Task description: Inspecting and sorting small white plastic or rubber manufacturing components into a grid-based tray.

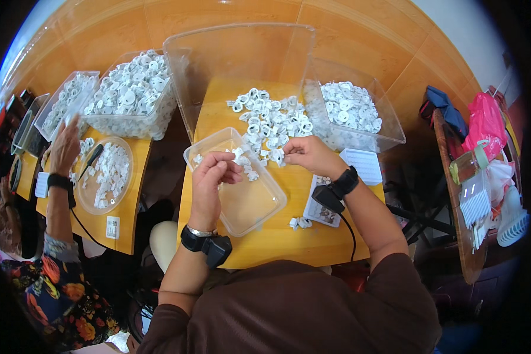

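My left hand (211, 180) is above the left side of a clear plastic tray (251, 221). Its fingers are curled together, and whatever they hold is hidden. A few small white plastic parts (242, 159) lie in the tray's far end. My right hand (314, 156) pinches a small white plastic part (277, 156) at the near edge of a loose pile of white ring-shaped parts (271, 118). Below my right wrist stands a small white box (321, 212) holding small round metallic pieces. Several white parts (300, 223) lie beside that box.
Clear bins of white parts stand at the back right (351, 109) and back left (133, 88). A clear panel (239, 56) rises behind the pile. At left, a co-worker's hand (65, 147) is over a round tray (130, 177). A side table (454, 218) at right carries bags and a fan.
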Tool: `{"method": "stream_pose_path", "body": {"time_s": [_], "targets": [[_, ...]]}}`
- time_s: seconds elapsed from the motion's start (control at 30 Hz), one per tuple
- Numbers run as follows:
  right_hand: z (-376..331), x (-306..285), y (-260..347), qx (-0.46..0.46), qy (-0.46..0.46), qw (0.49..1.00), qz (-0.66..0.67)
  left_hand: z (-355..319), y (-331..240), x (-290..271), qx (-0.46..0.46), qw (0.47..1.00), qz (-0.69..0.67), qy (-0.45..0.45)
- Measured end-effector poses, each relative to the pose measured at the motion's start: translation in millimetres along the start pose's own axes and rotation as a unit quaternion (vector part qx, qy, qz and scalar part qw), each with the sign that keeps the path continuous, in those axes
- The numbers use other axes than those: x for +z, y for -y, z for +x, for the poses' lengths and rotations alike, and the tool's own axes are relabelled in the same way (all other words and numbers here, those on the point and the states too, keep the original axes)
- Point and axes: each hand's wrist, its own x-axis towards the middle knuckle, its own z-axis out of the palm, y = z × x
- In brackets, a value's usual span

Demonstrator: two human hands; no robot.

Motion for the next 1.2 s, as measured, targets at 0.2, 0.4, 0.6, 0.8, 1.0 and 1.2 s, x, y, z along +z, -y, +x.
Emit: {"method": "stream_pose_path", "body": {"time_s": [0.2,0.4,0.6,0.8,1.0,1.2], "targets": [[-16,4,-15,0.041,-0.049,0.989,0.135,-10,5,40,-0.057,0.993,-0.036,0.093],[-17,-4,-4,0.056,-0.103,0.993,0.018,-10,13,50,-0.074,0.992,-0.022,0.098],[-40,-9,8,0.050,-0.052,0.936,0.343,-19,13,47,-0.086,0.993,-0.012,0.086],[-63,20,47,-0.001,-0.009,0.873,0.487,-29,10,57,-0.088,0.986,-0.057,0.129],[-66,41,56,-0.012,-0.059,0.897,0.438,-33,14,48,-0.103,0.984,-0.064,0.131],[-69,44,68,-0.088,-0.185,0.942,0.265,-34,15,48,-0.072,0.991,-0.041,0.108]]}}
